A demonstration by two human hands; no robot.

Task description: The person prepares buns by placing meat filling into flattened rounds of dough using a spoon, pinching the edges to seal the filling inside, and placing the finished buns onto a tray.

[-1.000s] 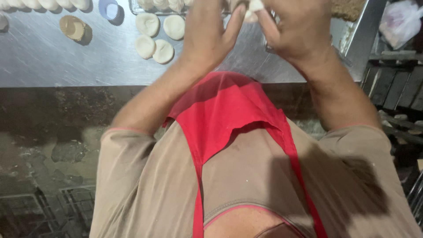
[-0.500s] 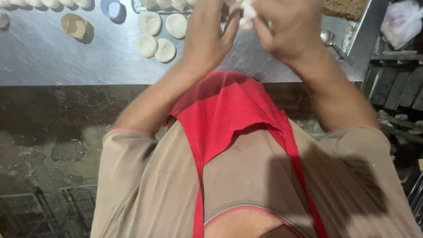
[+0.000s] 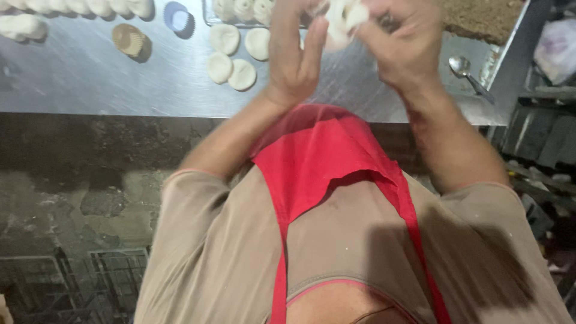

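A person in a tan shirt and red apron (image 3: 318, 162) stands at a steel worktable (image 3: 90, 78), both bare hands raised over it at the 12 o'clock edge of the view. A lump of white dough (image 3: 343, 18) sits between the hands, just above the table's near half. The right hand (image 3: 405, 45) closes over the dough from the 1 o'clock side, its fingers curled around the lump. The left hand (image 3: 297, 57) stands at 11 o'clock of the dough, palm turned toward it, fingers straight and pointing up, the fingertips touching or just beside the lump; motion blur hides whether that hand truly grips it.

On the table, at 10 o'clock from the left hand, four flattened dough rounds (image 3: 234, 57) lie in a loose cluster, near one another. Above them, at the top edge, a clear tray (image 3: 210, 18) holds more dough pieces. Farther toward 9 o'clock, a brown paper baking cup (image 3: 129, 41) lies tilted on the steel, and a blue paper baking cup (image 3: 178, 16) sits just beyond it at 1 o'clock. A row of pale dough balls (image 3: 78, 6) runs along the top left edge. At 3 o'clock from the right hand, a metal spoon (image 3: 465, 69) rests on the table near its right rim, with a heap of brown crumbs (image 3: 480, 21) above it at 12 o'clock. Below the table, dark stained floor (image 3: 72, 198) shows at 7 o'clock.
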